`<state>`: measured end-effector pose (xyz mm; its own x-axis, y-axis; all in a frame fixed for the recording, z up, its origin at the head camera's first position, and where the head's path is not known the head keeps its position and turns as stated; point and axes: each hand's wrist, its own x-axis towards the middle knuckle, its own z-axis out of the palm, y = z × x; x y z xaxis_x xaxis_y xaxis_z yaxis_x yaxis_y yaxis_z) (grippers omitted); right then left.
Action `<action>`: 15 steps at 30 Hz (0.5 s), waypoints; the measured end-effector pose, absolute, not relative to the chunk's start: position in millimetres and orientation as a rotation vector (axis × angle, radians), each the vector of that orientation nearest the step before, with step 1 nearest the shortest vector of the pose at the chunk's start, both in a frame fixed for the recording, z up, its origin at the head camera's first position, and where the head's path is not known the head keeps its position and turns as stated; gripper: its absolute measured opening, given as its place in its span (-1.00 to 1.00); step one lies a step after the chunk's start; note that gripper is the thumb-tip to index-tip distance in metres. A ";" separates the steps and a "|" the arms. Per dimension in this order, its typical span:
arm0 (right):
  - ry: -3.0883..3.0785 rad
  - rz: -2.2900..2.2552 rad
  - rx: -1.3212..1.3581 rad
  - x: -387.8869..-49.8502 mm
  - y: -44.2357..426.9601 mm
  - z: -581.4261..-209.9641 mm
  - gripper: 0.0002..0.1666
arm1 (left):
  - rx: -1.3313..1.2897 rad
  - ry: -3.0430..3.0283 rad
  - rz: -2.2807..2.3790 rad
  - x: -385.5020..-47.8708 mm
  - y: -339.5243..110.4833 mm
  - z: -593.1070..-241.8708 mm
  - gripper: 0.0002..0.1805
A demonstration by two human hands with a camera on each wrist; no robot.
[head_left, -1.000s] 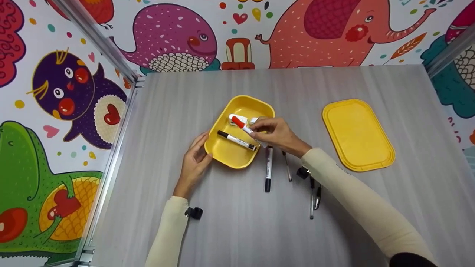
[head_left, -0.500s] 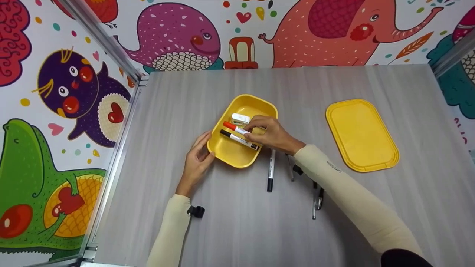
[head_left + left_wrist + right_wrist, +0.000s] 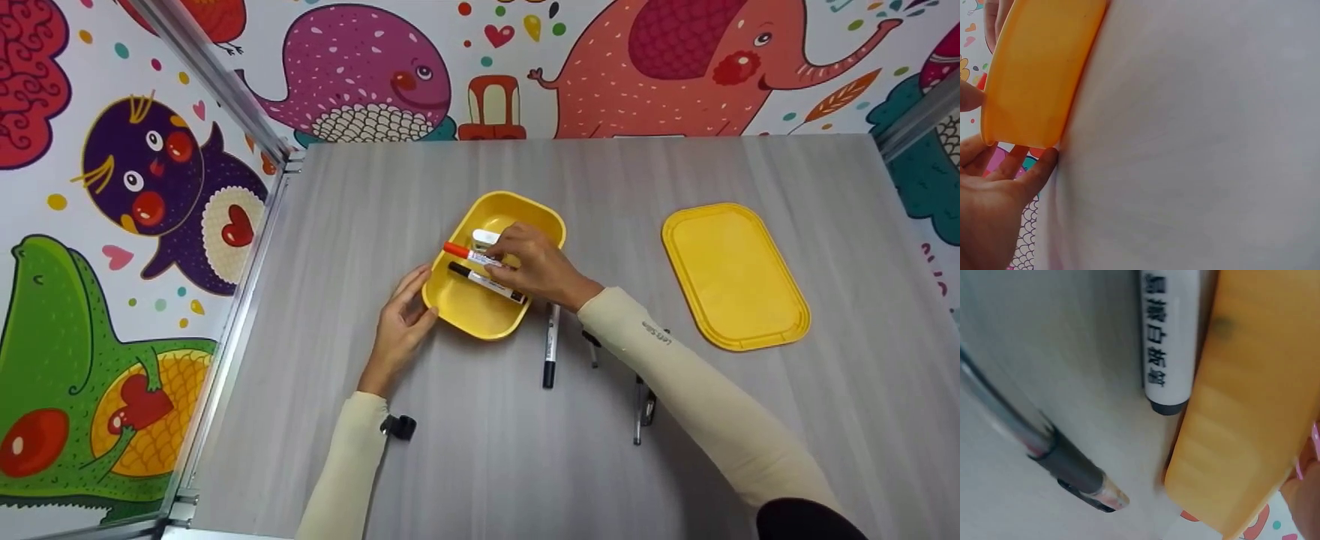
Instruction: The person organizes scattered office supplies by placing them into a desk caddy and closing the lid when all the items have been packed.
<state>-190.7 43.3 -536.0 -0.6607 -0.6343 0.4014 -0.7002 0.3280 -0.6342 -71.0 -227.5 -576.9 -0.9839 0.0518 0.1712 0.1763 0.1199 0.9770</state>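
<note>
right hand, working view: thumb and fingers are clamped on the white barrel of a red-capped marker, which is inside the outline of the yellow box, its red cap pointing left from the pinch; whether it touches the box floor cannot be told. just nearer the person than the grip, a black-capped marker lies in the box, roughly parallel. just beyond the grip is a white item, partly hidden by the fingers. left hand, left of the pinch: fingers and thumb hold the near left corner of the box from outside. below the right hand, a second black-capped marker lies on the table beside the box; farther right, a clear pen lies near the sleeve. well right of the grip lies a yellow lid.
</note>
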 end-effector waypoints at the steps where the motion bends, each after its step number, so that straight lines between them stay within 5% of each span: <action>1: -2.492 1.218 1.254 -191.1 42.6 -537.2 -0.76 | -0.236 -2.276 -2.012 -71.0 -227.5 -577.0 -0.29; 15: -2.676 1.023 1.149 -193.3 38.8 -543.2 -0.75 | -0.261 -2.264 -2.010 -71.9 -228.8 -579.9 -0.29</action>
